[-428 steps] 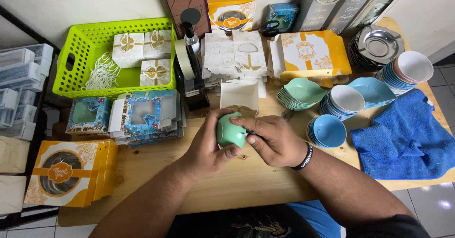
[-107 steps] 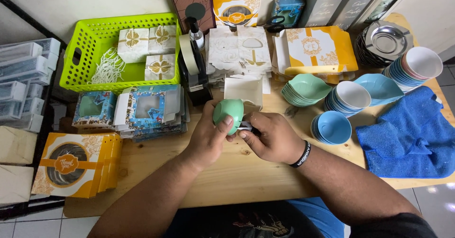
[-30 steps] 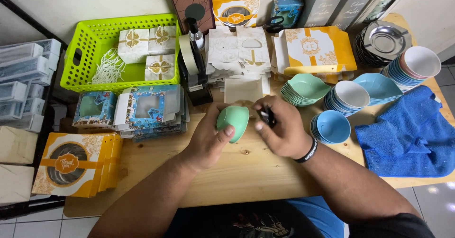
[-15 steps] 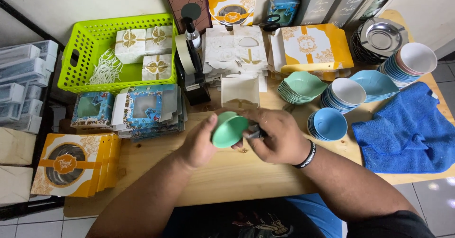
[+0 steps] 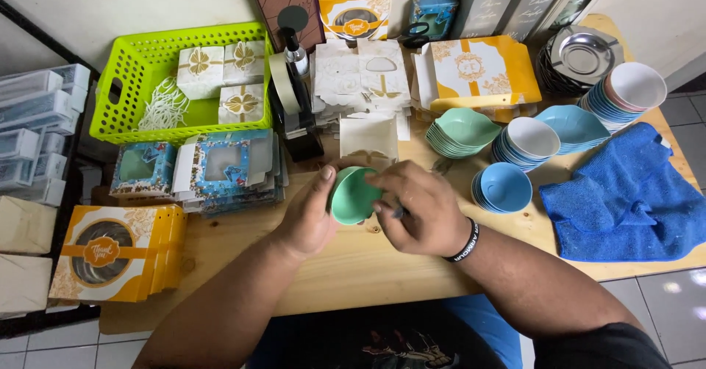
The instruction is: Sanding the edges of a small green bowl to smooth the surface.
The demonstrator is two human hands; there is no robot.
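Note:
My left hand point(image 5: 310, 215) holds a small green bowl point(image 5: 354, 195) above the wooden table point(image 5: 243, 244), its hollow turned toward my right hand. My right hand point(image 5: 418, 209) is closed on a thin dark tool that touches the bowl's rim; most of the tool is hidden by my fingers. A black band circles the right wrist. A folded white card box point(image 5: 368, 137) lies just behind the bowl.
A lime basket point(image 5: 140, 64) with white boxes sits back left, a tape dispenser point(image 5: 298, 97) beside it. Stacks of green dishes point(image 5: 462, 130), blue and white bowls point(image 5: 523, 142), a blue bowl stack point(image 5: 502, 188) and a blue cloth point(image 5: 625, 196) lie right. Flat orange boxes point(image 5: 110, 251) lie left.
The bowl has been turned in my left hand, from bottom outward to hollow facing my right hand. My right hand has come back against its rim.

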